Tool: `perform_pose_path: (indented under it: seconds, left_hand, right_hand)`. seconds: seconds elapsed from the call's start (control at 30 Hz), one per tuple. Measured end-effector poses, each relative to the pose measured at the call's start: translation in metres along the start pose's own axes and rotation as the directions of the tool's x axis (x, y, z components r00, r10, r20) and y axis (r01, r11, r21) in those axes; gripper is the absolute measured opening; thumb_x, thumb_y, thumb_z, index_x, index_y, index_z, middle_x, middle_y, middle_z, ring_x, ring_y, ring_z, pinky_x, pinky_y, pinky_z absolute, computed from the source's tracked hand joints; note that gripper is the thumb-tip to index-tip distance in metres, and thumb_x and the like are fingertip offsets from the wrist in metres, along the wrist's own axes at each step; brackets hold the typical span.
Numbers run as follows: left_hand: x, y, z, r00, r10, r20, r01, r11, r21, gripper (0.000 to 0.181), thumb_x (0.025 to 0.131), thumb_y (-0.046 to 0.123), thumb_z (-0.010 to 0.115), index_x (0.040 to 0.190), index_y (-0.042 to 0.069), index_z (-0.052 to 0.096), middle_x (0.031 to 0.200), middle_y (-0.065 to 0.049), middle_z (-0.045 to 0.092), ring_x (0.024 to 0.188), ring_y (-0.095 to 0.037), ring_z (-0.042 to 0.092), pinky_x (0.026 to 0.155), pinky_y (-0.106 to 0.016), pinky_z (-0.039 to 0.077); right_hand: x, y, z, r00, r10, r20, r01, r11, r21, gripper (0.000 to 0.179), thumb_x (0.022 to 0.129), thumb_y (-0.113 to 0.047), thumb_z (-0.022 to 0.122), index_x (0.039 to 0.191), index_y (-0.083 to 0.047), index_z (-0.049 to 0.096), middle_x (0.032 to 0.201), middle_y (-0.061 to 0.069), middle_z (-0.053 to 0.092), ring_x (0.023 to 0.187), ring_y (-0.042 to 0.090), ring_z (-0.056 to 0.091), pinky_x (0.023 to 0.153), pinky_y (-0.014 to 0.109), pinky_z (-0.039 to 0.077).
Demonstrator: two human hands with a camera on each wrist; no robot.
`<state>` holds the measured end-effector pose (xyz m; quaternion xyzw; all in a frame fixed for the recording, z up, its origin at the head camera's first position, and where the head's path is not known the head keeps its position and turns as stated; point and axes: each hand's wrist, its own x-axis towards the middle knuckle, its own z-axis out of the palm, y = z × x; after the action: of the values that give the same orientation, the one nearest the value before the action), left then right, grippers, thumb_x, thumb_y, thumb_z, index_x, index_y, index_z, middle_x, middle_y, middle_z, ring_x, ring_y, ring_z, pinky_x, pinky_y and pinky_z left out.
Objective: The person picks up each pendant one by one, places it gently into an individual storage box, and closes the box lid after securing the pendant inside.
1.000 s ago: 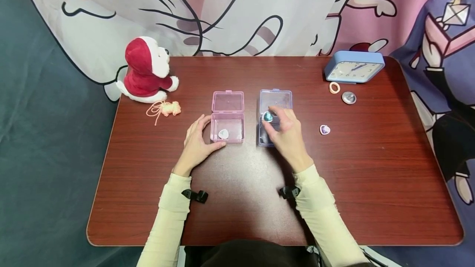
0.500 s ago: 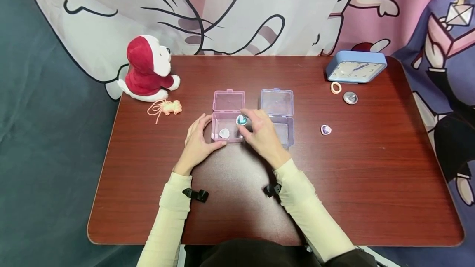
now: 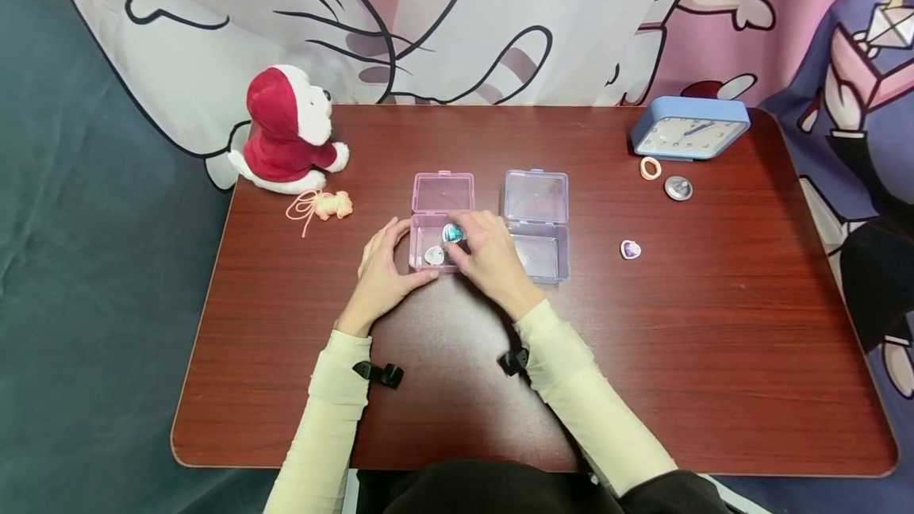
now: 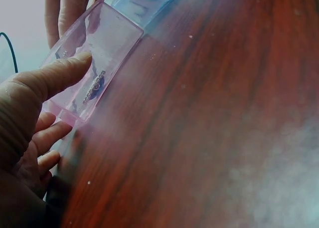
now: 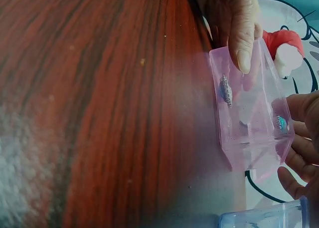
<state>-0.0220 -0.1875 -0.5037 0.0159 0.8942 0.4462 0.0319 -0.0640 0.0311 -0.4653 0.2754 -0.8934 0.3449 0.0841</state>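
In the head view my right hand (image 3: 493, 256) pinches a round teal gem charm (image 3: 453, 233) with a pale rim between thumb and forefinger, over the open pink plastic box (image 3: 423, 222). The right wrist view shows the teal charm (image 5: 280, 122) through the box's clear wall. A white heart-shaped charm (image 3: 434, 255) lies inside the box, near its front left. My left hand (image 3: 385, 268) holds the box at its left side, thumb on the front wall (image 4: 79, 63) and the other fingers around the side. The box's lid stands folded back.
An open bluish-purple clear box (image 3: 544, 254) stands right beside the pink one. Farther right lie a purple heart charm (image 3: 631, 250), a silver disc (image 3: 678, 188) and a cream ring (image 3: 650, 168), near a blue clock (image 3: 691, 129). At left sit a red-and-white plush dog (image 3: 289, 129) and peach yarn (image 3: 328, 204).
My right hand has moved left from the bluish-purple box to the pink box, carrying the teal charm. My left hand has stayed on the pink box.
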Motion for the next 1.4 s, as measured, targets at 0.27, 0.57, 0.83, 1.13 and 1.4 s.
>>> perform_pose_path:
  seconds: [0.27, 0.57, 0.83, 1.13, 1.4]
  left_hand:
    - [0.001, -0.001, 0.001, 1.0, -0.001, 0.002, 0.001, 1.0, -0.006, 0.093, 0.078, 0.045, 0.092, 0.156, 0.025, 0.047, 0.167, -0.011, 0.038, 0.156, -0.036, 0.026, 0.116, -0.074, 0.023]
    - [0.0, -0.001, 0.001, 1.0, -0.01, 0.003, 0.01, 1.0, -0.006, 0.092, 0.079, 0.046, 0.092, 0.156, 0.026, 0.046, 0.168, -0.011, 0.039, 0.157, -0.037, 0.025, 0.115, -0.074, 0.023]
    - [0.001, 0.0, 0.001, 1.0, -0.001, 0.002, 0.001, 1.0, -0.007, 0.092, 0.079, 0.044, 0.092, 0.156, 0.025, 0.047, 0.167, -0.012, 0.039, 0.157, -0.037, 0.025, 0.115, -0.074, 0.023]
    - [0.001, 0.001, 0.001, 1.0, -0.001, 0.0, 0.001, 1.0, -0.009, 0.091, 0.079, 0.046, 0.092, 0.156, 0.027, 0.047, 0.168, -0.01, 0.039, 0.156, -0.036, 0.026, 0.115, -0.074, 0.023]
    - [0.001, 0.0, 0.001, 1.0, -0.001, -0.005, 0.001, 1.0, -0.012, 0.09, 0.079, 0.046, 0.092, 0.155, 0.027, 0.048, 0.168, -0.009, 0.039, 0.157, -0.035, 0.026, 0.116, -0.073, 0.023]
  right_hand:
    - [0.001, 0.0, -0.001, 1.0, -0.004, 0.017, 0.005, 0.999, -0.035, 0.041, 0.092, -0.014, 0.08, 0.128, 0.001, 0.068, 0.115, 0.015, 0.075, 0.102, 0.033, 0.064, 0.094, 0.048, 0.047]
    - [0.002, -0.001, -0.002, 0.999, -0.01, 0.037, 0.013, 0.998, -0.067, 0.038, 0.09, -0.011, 0.08, 0.124, 0.001, 0.069, 0.109, 0.013, 0.075, 0.098, 0.032, 0.063, 0.092, 0.047, 0.047]
    - [0.002, 0.0, -0.002, 0.999, -0.008, 0.042, 0.011, 0.997, -0.076, 0.037, 0.09, -0.01, 0.081, 0.123, 0.002, 0.07, 0.112, 0.014, 0.075, 0.1, 0.032, 0.064, 0.094, 0.048, 0.047]
    - [0.001, -0.002, -0.009, 0.999, 0.015, 0.044, -0.012, 0.998, -0.062, 0.041, 0.091, -0.013, 0.081, 0.127, 0.001, 0.069, 0.116, 0.015, 0.075, 0.103, 0.032, 0.064, 0.097, 0.047, 0.048]
    - [-0.003, 0.002, -0.025, 0.999, 0.011, -0.036, -0.011, 1.0, -0.01, 0.041, 0.089, -0.01, 0.083, 0.125, 0.002, 0.069, 0.108, 0.016, 0.076, 0.1, 0.033, 0.065, 0.095, 0.048, 0.05]
